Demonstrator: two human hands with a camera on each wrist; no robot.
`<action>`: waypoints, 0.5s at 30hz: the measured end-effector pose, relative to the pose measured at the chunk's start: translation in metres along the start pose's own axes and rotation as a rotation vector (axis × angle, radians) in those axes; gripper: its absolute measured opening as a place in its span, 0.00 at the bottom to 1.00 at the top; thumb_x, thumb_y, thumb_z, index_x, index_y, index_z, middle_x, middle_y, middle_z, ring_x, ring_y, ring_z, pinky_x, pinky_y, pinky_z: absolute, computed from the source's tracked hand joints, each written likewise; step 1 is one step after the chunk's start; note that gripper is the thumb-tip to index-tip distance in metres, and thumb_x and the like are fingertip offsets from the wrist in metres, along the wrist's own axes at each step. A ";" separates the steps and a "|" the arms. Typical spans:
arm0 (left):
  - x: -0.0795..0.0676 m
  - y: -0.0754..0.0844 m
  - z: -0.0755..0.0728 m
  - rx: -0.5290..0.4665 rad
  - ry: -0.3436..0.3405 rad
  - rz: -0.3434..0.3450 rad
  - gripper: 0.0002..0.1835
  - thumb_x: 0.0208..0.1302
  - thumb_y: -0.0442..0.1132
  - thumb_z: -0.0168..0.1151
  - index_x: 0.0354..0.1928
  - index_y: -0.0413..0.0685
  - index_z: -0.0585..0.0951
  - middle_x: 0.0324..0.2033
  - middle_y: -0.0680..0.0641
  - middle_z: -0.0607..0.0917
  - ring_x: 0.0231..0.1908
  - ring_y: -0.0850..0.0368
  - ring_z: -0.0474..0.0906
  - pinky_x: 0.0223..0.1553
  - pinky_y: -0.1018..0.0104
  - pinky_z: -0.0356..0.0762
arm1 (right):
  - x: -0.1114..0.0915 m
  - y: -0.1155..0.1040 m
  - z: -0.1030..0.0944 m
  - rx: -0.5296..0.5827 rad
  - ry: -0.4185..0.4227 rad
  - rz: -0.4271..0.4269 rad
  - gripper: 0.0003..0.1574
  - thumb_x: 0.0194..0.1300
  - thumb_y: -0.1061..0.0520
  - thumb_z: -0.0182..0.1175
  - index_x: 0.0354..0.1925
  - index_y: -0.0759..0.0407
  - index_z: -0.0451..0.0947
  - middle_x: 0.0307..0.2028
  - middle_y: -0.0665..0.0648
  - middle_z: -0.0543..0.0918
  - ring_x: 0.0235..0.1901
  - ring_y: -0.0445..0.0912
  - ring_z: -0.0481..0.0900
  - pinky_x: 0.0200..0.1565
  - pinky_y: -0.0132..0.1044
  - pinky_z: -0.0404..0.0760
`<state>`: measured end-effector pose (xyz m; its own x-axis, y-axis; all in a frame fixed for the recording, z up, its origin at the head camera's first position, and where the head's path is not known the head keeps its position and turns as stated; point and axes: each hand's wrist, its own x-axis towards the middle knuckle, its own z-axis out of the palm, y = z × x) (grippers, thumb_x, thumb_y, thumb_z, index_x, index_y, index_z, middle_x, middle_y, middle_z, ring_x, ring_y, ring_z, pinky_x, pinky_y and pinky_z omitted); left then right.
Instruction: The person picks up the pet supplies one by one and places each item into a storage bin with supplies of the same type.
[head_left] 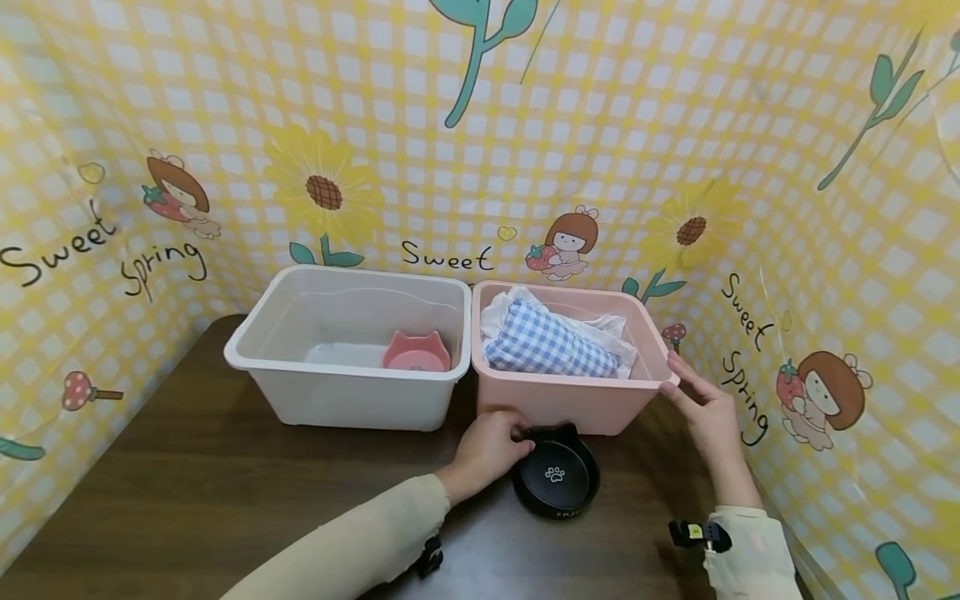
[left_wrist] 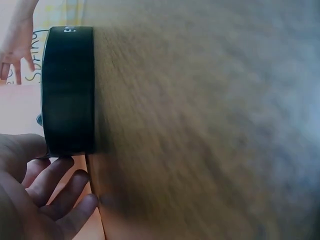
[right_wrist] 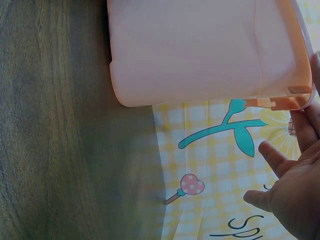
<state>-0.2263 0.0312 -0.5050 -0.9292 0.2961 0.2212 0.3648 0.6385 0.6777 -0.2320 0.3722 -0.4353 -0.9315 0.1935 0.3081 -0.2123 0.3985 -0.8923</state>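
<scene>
A black cat-eared pet bowl (head_left: 557,475) with a white paw print sits on the table in front of the pink bin. My left hand (head_left: 487,450) pinches its rim by the ear, thumb on top; the left wrist view shows the fingers against the bowl's side (left_wrist: 68,90). At the front right corner of the pink bin (head_left: 555,404), my right hand (head_left: 708,417) holds the rim between thumb and fingers. Its other fingers (right_wrist: 272,157) stick out loosely below the rim. Inside that bin lies a blue-checked cloth bundle (head_left: 551,337) with white edging.
Left of the pink bin stands a white bin (head_left: 360,400), their rims side by side. A pink cat-eared bowl (head_left: 417,353) lies in its right end. Behind and at both sides hangs a yellow-checked printed sheet (head_left: 420,200) around the dark wooden table (head_left: 187,500).
</scene>
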 end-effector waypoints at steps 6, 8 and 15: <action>-0.004 -0.001 -0.003 -0.063 0.028 0.012 0.04 0.60 0.41 0.75 0.36 0.53 0.89 0.29 0.59 0.88 0.32 0.66 0.83 0.35 0.69 0.80 | 0.001 0.002 0.002 0.016 -0.002 0.001 0.29 0.68 0.54 0.69 0.66 0.55 0.79 0.66 0.44 0.78 0.64 0.27 0.73 0.57 0.17 0.72; -0.004 -0.002 -0.005 -0.083 0.030 0.021 0.03 0.60 0.40 0.74 0.36 0.53 0.90 0.29 0.59 0.88 0.31 0.67 0.83 0.34 0.70 0.80 | 0.001 0.002 0.002 0.018 -0.005 -0.001 0.29 0.68 0.55 0.69 0.66 0.56 0.78 0.66 0.44 0.78 0.64 0.27 0.73 0.57 0.17 0.72; -0.004 -0.004 -0.015 -0.108 -0.004 0.055 0.03 0.61 0.42 0.74 0.37 0.56 0.92 0.29 0.63 0.88 0.31 0.71 0.82 0.36 0.72 0.80 | 0.000 0.001 0.001 0.032 0.002 0.002 0.29 0.68 0.55 0.69 0.66 0.57 0.79 0.67 0.46 0.78 0.63 0.27 0.73 0.56 0.16 0.72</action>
<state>-0.2246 0.0172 -0.4983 -0.9077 0.3316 0.2573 0.4064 0.5411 0.7362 -0.2328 0.3720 -0.4362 -0.9313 0.1957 0.3072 -0.2203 0.3688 -0.9030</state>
